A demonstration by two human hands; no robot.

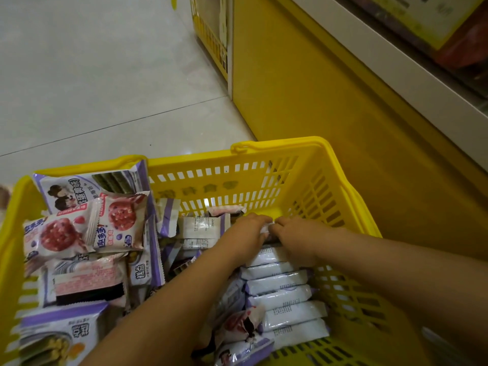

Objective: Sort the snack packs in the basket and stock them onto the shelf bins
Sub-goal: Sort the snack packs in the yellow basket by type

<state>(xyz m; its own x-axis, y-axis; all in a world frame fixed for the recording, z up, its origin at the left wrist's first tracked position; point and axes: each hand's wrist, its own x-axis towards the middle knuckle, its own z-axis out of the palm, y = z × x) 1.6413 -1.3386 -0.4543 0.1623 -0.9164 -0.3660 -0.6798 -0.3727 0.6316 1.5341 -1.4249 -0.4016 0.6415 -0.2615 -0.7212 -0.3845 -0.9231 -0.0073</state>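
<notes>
A yellow plastic basket (264, 157) fills the lower view, loaded with snack packs. Both my hands are down inside it near the far right wall. My left hand (247, 235) and my right hand (298, 237) meet fingertip to fingertip on one small white pack (267, 228). Below my hands, a row of white-and-purple packs (280, 294) stands neatly on edge along the right side. On the left lie pink cookie packs (87, 228) and larger purple packs (87, 186) in a loose heap.
A yellow shelf base (330, 96) rises just behind and to the right of the basket, with a white shelf edge (396, 62) above it. Pale floor tiles (92, 75) stretch to the left. A yellow wire rack (211, 35) stands at the far top.
</notes>
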